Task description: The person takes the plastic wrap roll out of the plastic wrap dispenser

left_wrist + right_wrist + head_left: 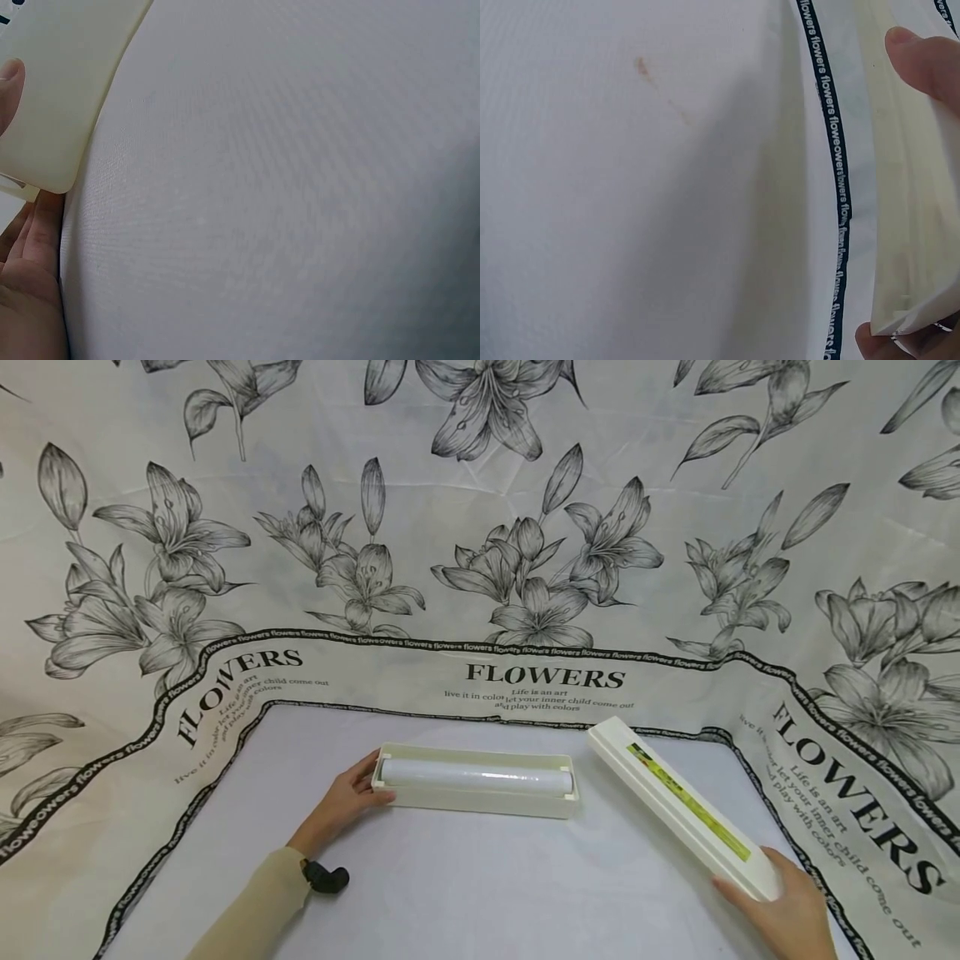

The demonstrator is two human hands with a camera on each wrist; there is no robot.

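Note:
A long cream-white box [480, 806], uncovered at the top, sits on the white cloth in the head view. Inside it lies a white roll [476, 776] with a glossy surface, like plastic wrap. My left hand [345, 806] grips the box's left end, thumb on the front wall and fingers round the back. To the right, my right hand [797, 902] holds a long white lid [678, 802] by its near end. The lid slants away to the upper left, its yellow-green label [690, 802] facing up. The right wrist view shows the lid's hollow underside [911, 187] between thumb and fingers.
A white cloth [480, 877] covers the work surface. Behind it and at both sides rises a flower-printed fabric [525, 568] with a black lettered border. A black strap piece [327, 877] sits at my left wrist.

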